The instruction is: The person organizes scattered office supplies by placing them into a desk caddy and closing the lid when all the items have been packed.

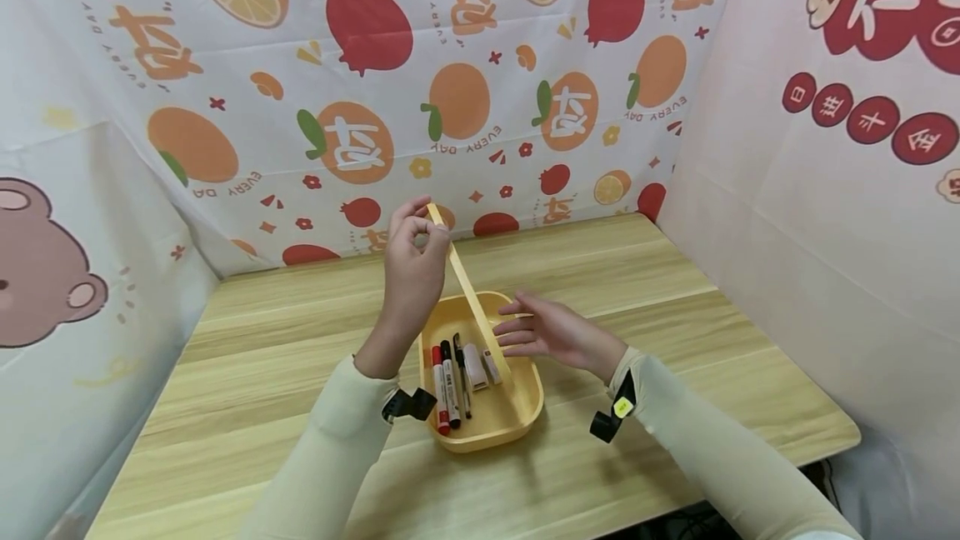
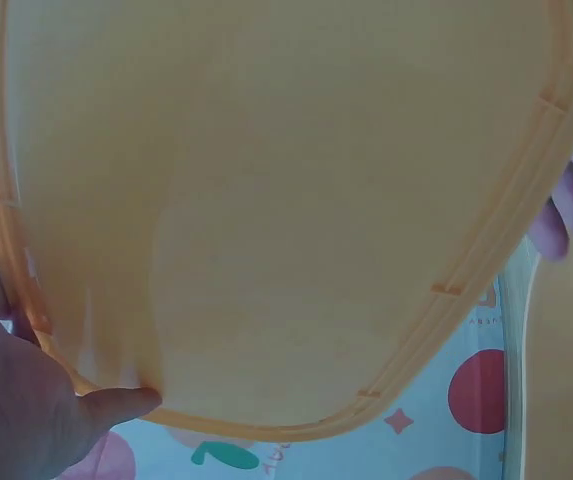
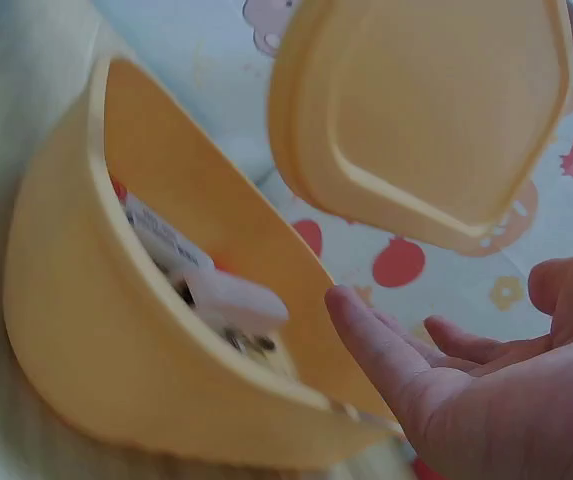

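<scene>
My left hand pinches one end of a yellow plastic lid, thumb on its ribbed inner side in the left wrist view. The lid stands tilted on edge above a yellow box. To the right is my right hand, fingers extended and holding nothing; the right wrist view shows it apart from the lid, close by the box rim. Inside the box lie a red marker, a black marker, a slim black pen, a pale pink block-like item and a smaller pale piece.
The box rests on a wood-grain table. A fruit-printed cloth hangs along the back edge, with more printed cloth at both sides. Dark cables show below the table's front right edge.
</scene>
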Tool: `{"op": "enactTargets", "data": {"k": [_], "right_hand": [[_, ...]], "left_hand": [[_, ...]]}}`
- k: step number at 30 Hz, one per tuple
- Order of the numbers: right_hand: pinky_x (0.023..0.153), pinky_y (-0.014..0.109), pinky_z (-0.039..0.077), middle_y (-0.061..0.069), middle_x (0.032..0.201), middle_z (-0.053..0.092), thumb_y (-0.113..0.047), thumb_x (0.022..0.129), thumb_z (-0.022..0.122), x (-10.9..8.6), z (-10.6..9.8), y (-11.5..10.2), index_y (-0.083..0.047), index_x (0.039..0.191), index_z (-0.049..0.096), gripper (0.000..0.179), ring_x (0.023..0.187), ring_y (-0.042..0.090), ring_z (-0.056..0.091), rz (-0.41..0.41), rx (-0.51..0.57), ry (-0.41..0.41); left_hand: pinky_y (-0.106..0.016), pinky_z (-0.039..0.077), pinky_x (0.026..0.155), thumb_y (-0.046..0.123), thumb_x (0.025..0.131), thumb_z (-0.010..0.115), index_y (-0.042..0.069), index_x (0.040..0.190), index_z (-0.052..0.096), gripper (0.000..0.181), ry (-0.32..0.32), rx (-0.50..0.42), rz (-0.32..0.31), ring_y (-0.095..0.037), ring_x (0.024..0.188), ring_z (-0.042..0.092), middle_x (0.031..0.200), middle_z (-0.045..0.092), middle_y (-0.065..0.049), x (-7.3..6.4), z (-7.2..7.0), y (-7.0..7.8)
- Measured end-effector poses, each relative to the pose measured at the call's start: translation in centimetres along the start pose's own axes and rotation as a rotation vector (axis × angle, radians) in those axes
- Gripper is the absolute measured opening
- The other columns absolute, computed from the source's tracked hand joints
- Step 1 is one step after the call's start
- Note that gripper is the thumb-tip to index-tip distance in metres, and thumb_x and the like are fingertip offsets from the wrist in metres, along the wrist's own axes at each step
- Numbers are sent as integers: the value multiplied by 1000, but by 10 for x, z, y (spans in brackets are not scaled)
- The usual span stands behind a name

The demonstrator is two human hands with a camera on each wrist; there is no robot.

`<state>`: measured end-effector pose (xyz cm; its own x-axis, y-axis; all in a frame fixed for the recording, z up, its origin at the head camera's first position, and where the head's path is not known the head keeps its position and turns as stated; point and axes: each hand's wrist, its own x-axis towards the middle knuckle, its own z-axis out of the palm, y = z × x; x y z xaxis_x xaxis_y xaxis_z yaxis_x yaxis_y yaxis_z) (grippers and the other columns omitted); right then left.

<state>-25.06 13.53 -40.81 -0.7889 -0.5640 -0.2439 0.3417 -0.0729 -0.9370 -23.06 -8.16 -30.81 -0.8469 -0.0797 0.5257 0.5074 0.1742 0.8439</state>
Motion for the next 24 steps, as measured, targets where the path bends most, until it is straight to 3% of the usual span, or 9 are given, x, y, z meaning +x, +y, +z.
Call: {"op": "enactTargets", "data": {"k": [7,13,20,24], "right_hand": [[109,46,46,31,153,39,-49,109,28,3,7,1,1,157,25,69,136,40,50,41,92,-67],[110,48,45,33,153,39,-49,109,30,0,8,-1,0,157,25,69,139,44,46,48,130,-70],[111,48,43,35,152,39,-49,109,29,-1,7,-1,-1,158,22,69,138,45,47,56,133,-106],[110,48,44,35,150,41,-50,109,29,-2,6,-2,-1,158,23,69,133,43,52,59,117,-107]], "left_hand": [[-43,43,106,17,98,51,6,83,52,19,25,-21,-3,-15,137,40,149,44,3,-3,0,1],[-42,41,108,15,97,51,4,84,54,17,32,-36,-5,-15,136,40,149,44,4,-4,-2,-3],[-38,43,106,13,97,49,3,83,54,17,34,-46,-6,-12,133,43,147,47,4,-2,-1,-6],[-40,43,108,13,96,48,3,83,53,18,34,-42,-19,-16,136,46,149,46,-1,-2,-1,-7]]}}
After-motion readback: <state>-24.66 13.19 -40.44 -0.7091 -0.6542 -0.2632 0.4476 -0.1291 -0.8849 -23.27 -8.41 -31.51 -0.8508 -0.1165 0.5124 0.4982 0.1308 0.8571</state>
